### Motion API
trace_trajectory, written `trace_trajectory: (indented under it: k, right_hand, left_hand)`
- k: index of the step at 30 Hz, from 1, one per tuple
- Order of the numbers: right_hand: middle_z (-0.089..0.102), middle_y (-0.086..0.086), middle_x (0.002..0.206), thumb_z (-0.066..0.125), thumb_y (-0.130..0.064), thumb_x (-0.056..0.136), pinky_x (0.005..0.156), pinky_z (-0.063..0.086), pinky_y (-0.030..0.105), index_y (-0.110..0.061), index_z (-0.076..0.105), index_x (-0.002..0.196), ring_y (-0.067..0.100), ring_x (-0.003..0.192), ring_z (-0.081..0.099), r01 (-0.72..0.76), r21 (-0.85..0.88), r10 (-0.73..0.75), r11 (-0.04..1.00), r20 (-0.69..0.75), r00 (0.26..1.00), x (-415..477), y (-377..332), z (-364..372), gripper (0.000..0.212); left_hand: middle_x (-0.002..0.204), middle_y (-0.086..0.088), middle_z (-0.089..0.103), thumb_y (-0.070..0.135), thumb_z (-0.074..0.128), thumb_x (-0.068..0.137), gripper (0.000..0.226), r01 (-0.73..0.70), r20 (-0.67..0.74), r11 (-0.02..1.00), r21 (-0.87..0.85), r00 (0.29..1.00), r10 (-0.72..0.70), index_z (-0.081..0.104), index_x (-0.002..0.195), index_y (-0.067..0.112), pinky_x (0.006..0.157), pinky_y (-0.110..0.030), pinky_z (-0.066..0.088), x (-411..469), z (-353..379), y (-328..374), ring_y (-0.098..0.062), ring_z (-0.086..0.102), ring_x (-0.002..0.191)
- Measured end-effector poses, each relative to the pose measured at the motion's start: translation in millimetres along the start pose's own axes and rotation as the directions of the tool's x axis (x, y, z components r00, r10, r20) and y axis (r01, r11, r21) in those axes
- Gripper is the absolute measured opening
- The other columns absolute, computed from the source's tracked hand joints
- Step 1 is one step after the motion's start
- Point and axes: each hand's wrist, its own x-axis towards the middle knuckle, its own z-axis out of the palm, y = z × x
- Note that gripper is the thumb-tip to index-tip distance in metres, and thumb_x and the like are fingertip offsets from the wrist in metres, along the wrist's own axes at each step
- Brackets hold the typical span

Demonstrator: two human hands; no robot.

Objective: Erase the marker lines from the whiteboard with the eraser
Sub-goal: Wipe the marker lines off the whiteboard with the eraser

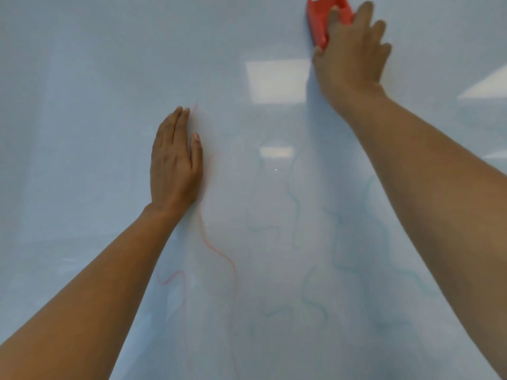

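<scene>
Both bare forearms reached up from the lower corners toward the whiteboard (82, 78), which filled the view. At its upper right, the right grip (351, 56) held the red eraser (319, 20) against the board, its fingers curled over the eraser's back and its thumb at the lower end. The left grip (175, 160) lay flat on the board left of centre, fingers straight and close together, thumb alongside. A faint red marker line (219, 256) wound downward from beside that palm. Pale blue-green wavy lines (295, 204) ran across the lower middle and right, between the arms, well below the eraser. Bright rectangles of reflected ceiling light (277, 80) showed on the glossy surface.
</scene>
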Motion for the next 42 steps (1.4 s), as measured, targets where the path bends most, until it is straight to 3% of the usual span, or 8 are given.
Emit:
trace_trajectory:
  k: [5,9,18,25,31,35,38,42]
  right_hand:
    - [0.024,0.020,0.148,0.047,-0.026,0.099,0.100,0.035,0.052,-0.013,0.027,0.147,0.042,0.126,0.035,-0.158,-0.012,0.158,0.987,-0.029,0.987,-10.7,50.3,-7.7,0.054]
    - [0.026,0.019,0.146,0.048,-0.026,0.098,0.097,0.038,0.049,-0.012,0.027,0.147,0.039,0.124,0.037,-0.207,0.025,0.208,0.978,-0.027,0.978,-30.4,41.9,-5.8,0.055]
    - [0.030,0.016,0.144,0.043,-0.031,0.099,0.094,0.038,0.049,-0.024,0.027,0.147,0.033,0.125,0.037,0.229,0.020,-0.229,0.973,-0.019,0.973,-50.1,0.8,6.1,0.052]
    - [0.023,0.012,0.153,0.039,-0.024,0.102,0.105,0.029,0.052,-0.022,0.021,0.150,0.037,0.131,0.031,0.191,0.012,-0.191,0.982,0.037,0.981,6.0,-5.4,8.7,0.052]
    - [0.022,0.002,0.156,0.040,-0.029,0.099,0.102,0.029,0.045,-0.034,0.028,0.147,0.033,0.129,0.033,0.416,0.125,-0.425,0.901,0.057,0.903,-34.1,-16.0,9.4,0.050]
    - [0.032,-0.001,0.150,0.046,-0.046,0.095,0.092,0.035,0.041,-0.035,0.037,0.142,0.029,0.119,0.041,0.540,0.162,-0.550,0.826,0.025,0.835,-82.5,-21.2,11.8,0.049]
    - [0.039,-0.001,0.145,0.048,-0.044,0.095,0.088,0.038,0.041,-0.035,0.041,0.139,0.028,0.115,0.045,0.586,0.135,-0.591,0.799,-0.003,0.807,-79.1,-12.9,11.4,0.046]
    - [0.039,0.001,0.144,0.047,-0.041,0.096,0.093,0.038,0.043,-0.034,0.041,0.139,0.030,0.119,0.043,0.478,0.135,-0.476,0.868,-0.048,0.878,-46.3,-13.2,13.4,0.044]
  left_hand:
    - [0.152,-0.008,0.032,0.019,0.033,0.102,0.045,0.008,-0.012,1.000,-0.006,1.000,-0.008,0.030,0.146,0.007,0.117,-0.027,0.014,0.4,1.1,1.0,-0.021,0.025,0.141]
    - [0.152,-0.008,0.032,0.020,0.034,0.102,0.046,0.004,-0.011,1.000,-0.004,1.000,-0.004,0.031,0.146,0.006,0.118,-0.029,0.015,0.5,2.0,1.6,-0.021,0.025,0.141]
    - [0.153,-0.007,0.031,0.020,0.033,0.102,0.046,0.003,-0.005,1.000,0.001,1.000,-0.003,0.030,0.146,0.008,0.117,-0.025,0.012,0.1,1.5,-0.3,-0.020,0.024,0.142]
    - [0.153,-0.007,0.031,0.020,0.033,0.102,0.046,0.003,-0.009,1.000,-0.008,1.000,-0.003,0.030,0.146,0.008,0.118,-0.028,0.013,-0.4,1.3,0.4,-0.020,0.024,0.142]
    - [0.153,-0.007,0.031,0.021,0.031,0.102,0.046,0.011,-0.012,0.999,-0.032,1.000,-0.012,0.030,0.147,0.008,0.118,-0.027,0.013,-0.4,1.0,-0.1,-0.019,0.024,0.142]
    - [0.154,-0.004,0.030,0.023,0.028,0.102,0.047,0.028,-0.036,0.997,-0.069,0.999,-0.031,0.029,0.147,0.011,0.116,-0.021,0.010,-0.8,-2.9,0.0,-0.016,0.023,0.142]
    - [0.154,-0.002,0.030,0.026,0.026,0.102,0.047,0.044,-0.069,0.997,-0.065,0.996,-0.048,0.029,0.148,0.014,0.114,-0.016,0.008,-2.2,-11.0,-8.6,-0.014,0.023,0.142]
    - [0.153,-0.002,0.032,0.025,0.024,0.103,0.046,0.099,-0.086,0.994,-0.040,0.991,-0.102,0.031,0.147,0.013,0.114,-0.016,0.008,-7.7,-25.9,-35.4,-0.014,0.023,0.142]
